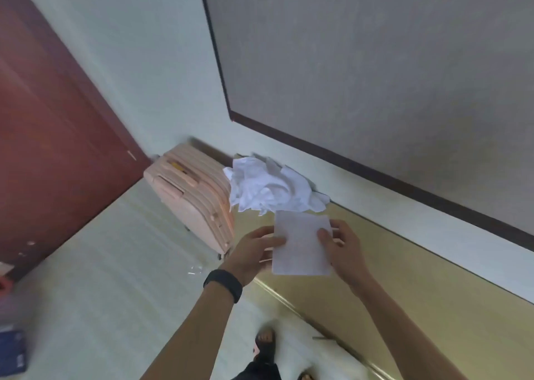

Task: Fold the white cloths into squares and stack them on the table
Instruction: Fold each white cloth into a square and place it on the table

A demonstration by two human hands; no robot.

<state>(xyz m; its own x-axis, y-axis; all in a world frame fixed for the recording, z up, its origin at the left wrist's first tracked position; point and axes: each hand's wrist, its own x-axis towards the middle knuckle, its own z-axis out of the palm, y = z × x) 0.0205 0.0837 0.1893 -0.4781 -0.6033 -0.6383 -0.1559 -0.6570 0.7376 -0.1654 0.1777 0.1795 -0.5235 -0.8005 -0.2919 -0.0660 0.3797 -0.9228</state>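
A folded white cloth, roughly rectangular, is held flat over the yellowish table. My left hand grips its left edge, thumb on top. Its right edge is pinched by my right hand. Just beyond the folded cloth lies a crumpled heap of white cloths at the table's far end, against the wall. I cannot tell whether the folded cloth touches the table or hangs a little above it.
A pale pink ribbed suitcase stands on the floor left of the table, near a dark red door. The table runs along a wall with a grey panel. My sandalled feet show below, on the pale floor.
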